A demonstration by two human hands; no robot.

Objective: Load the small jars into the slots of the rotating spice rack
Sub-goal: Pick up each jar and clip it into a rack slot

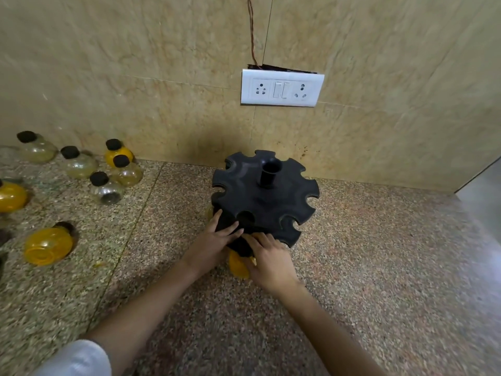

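Two hands at the near rim of the black rack [271, 202], low and close together, almost touching. Right hand [272, 263] wrapped round a yellow jar [238, 265], thumb on the belly, fingers curled over the dark neck end. Left hand [214, 240] flat on the rack top, fingers straight and spread, holding nothing, steadying by the look of it.

Yellow jar tucked under the near rim, between the two hands, against the right palm, belly below the disc and just above the counter [379, 267]. Long axis close to upright, slight lean. Neck and black lid pointing up into the rim, base pointing down and toward the camera. Seat of the neck hidden by fingers, cannot tell whether in a notch yet.

Open round notch [245, 217] just beyond the left fingertips, up and slightly left of the jar. Jar below and in front of the target. Right hand nearer and carrying. Push probably away from the body, inward toward the centre post [269, 173].

Likely mid-insert on an early jar, most notches round the rim looking empty. Hint of yellow behind the left hand, too hidden to call.

Several loose jars [104, 189] well apart at far left, some standing, one lying jar [47, 246] on its side.
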